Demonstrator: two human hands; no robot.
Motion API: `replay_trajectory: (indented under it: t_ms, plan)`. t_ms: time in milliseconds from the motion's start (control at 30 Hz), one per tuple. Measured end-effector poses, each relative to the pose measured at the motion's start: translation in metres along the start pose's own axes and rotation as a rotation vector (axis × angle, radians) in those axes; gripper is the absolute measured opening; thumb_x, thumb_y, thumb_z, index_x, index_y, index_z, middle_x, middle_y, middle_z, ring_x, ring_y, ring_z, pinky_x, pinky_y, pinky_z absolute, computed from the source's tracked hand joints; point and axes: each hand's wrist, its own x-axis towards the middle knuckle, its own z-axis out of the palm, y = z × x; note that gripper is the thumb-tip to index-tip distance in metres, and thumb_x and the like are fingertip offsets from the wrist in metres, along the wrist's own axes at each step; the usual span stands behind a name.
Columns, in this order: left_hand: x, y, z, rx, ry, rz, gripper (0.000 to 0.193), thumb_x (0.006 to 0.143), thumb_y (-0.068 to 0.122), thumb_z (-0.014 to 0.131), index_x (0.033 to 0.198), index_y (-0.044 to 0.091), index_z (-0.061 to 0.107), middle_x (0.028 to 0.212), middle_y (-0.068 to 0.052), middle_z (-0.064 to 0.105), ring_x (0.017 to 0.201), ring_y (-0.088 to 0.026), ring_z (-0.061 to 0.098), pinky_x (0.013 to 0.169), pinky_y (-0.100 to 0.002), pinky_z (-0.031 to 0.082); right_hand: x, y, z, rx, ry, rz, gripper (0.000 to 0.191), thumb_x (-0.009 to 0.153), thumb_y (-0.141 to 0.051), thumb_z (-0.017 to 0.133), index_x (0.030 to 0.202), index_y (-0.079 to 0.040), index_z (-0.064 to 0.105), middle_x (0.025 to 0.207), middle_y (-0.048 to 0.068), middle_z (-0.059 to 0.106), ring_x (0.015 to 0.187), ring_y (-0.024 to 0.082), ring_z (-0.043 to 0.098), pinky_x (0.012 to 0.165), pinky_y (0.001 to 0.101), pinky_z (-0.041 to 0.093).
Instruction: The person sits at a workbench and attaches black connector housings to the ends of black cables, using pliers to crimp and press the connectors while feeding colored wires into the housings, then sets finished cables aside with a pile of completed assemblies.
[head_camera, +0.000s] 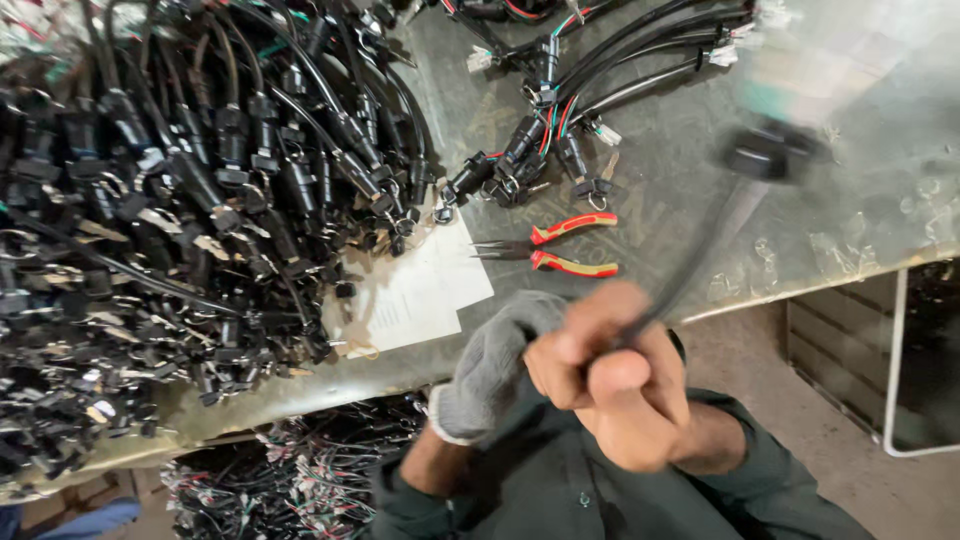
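Grey-green and scuffed, the work surface (690, 215) fills most of the head view, with a concrete floor showing at lower right. On its left half lies a big heap of black cable harnesses with plugs and metal keys (170, 220). A smaller bundle of black cables with red, green and white wires (560, 120) lies near the top middle. Just below that bundle rest red-and-yellow-handled needle-nose pliers (555, 250), their tips pointing left toward a white sheet of paper (425, 290), which lies partly under the edge of the heap.

Close to the camera, both hands meet over the near edge of the surface. The left hand (495, 365), in a grey knit glove, is curled shut against the bare right hand. The right hand (610, 375) is clenched around a thin black cable (705, 250), fingers wrapped tight. That cable rises up and to the right from the fist, ending in a blurred black round plug (770, 155) that hangs above the surface. Whether the gloved hand also grips the cable cannot be told. Below the surface, a mass of thin coloured wires (300, 475) shows.
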Motion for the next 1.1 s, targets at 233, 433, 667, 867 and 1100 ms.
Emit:
replay_trajectory:
  t_ms: [233,433,667,867,1100]
  plan:
    - [-0.022,-0.018,0.034,-0.212,-0.018,-0.057,0.031,0.101,0.035,0.064,0.109,0.005,0.063,0.095,-0.008,0.061,0.091,-0.025,0.059,0.087,-0.040,0.049,-0.023,-0.030,0.021,-0.688,-0.510,0.051,0.014,0.110,-0.010,0.056,0.112,0.003,0.060,0.096,0.014,0.068,0.081,0.029,0.068,0.070,0.0350,0.054]
    - [-0.054,0.016,0.019,-0.744,0.289,0.119,0.033,0.104,0.040,0.063,0.107,0.007,0.061,0.089,-0.006,0.060,0.085,-0.024,0.058,0.083,-0.042,0.050,-0.032,-0.020,0.013,-1.353,-0.361,-0.257,0.018,0.092,-0.009,0.070,0.081,-0.003,0.057,0.067,0.009,0.056,0.058,0.028,0.058,0.052,0.0402,0.045]
    - [-0.072,0.025,0.011,-0.174,0.414,0.377,0.039,0.105,0.042,0.058,0.103,0.003,0.058,0.092,-0.008,0.060,0.082,-0.023,0.058,0.077,-0.037,0.051,-0.036,0.022,0.013,-1.426,-0.398,-0.099,0.024,0.088,-0.012,0.077,0.077,-0.008,0.055,0.071,0.008,0.060,0.065,0.029,0.063,0.056,0.0433,0.047]
    - [-0.052,0.026,0.009,-0.634,0.194,0.227,0.027,0.109,0.020,0.058,0.102,-0.004,0.065,0.094,-0.012,0.069,0.076,-0.022,0.063,0.073,-0.033,0.054,-0.018,-0.019,0.009,-1.591,-0.155,-0.295,0.026,0.087,-0.024,0.071,0.104,-0.004,0.067,0.093,0.013,0.069,0.085,0.036,0.068,0.074,0.0454,0.054]
    - [-0.046,0.016,0.053,0.173,-0.151,0.290,0.021,0.105,0.023,0.056,0.108,0.004,0.064,0.094,-0.012,0.069,0.090,-0.029,0.069,0.082,-0.037,0.055,-0.019,-0.070,0.020,-0.413,-0.215,-0.086,0.035,0.111,-0.038,0.056,0.087,-0.013,0.060,0.078,0.006,0.068,0.085,0.031,0.071,0.095,0.0504,0.046]
